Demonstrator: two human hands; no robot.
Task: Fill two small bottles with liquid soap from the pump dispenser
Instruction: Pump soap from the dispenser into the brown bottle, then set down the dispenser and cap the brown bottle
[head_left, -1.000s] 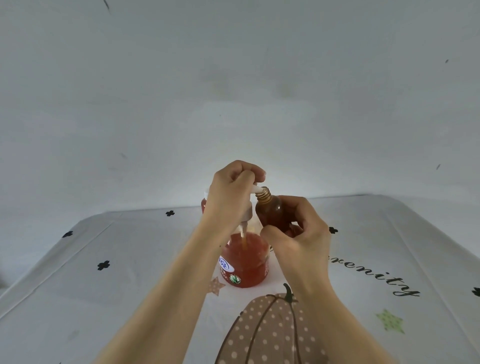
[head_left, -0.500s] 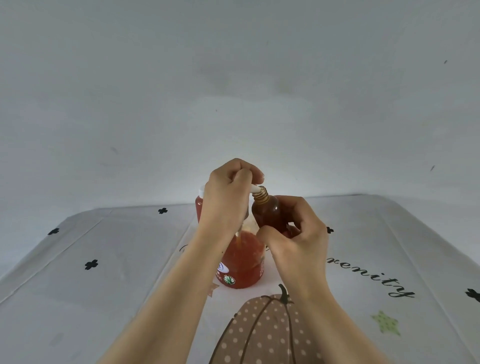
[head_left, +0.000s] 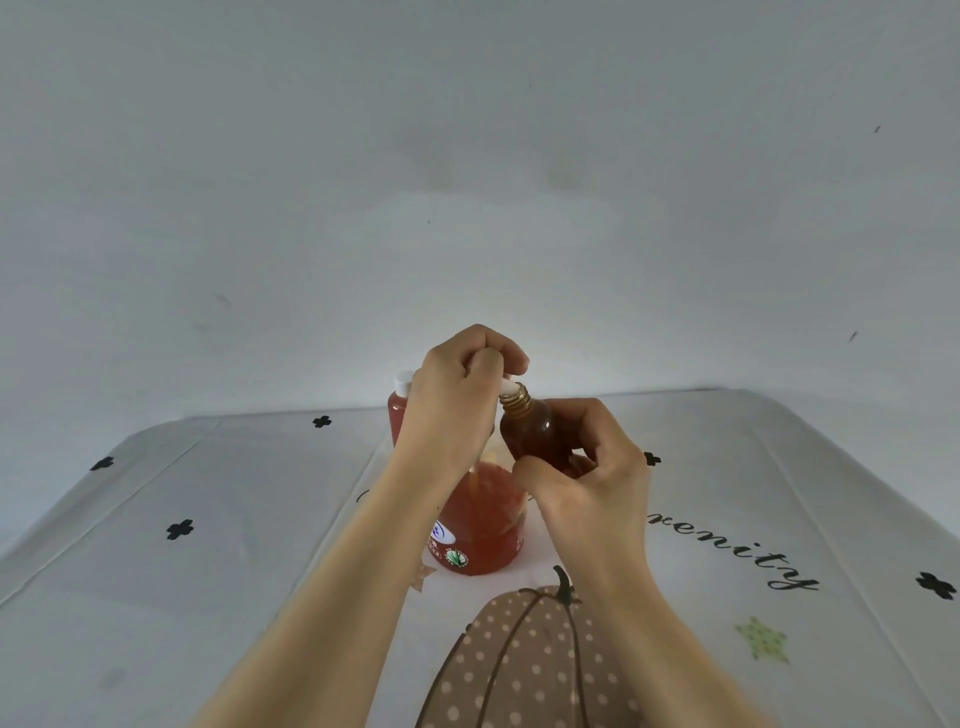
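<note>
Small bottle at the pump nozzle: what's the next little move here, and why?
Probably press the top of the dispenser down with the left hand, while the right hand holds the small bottle steady. The white nozzle sits at the bottle's open threaded mouth, and the left hand is curled over the pump. How full the bottle is cannot be told.

Left hand (head_left: 457, 410), right hand (head_left: 589, 483), both bare
</note>
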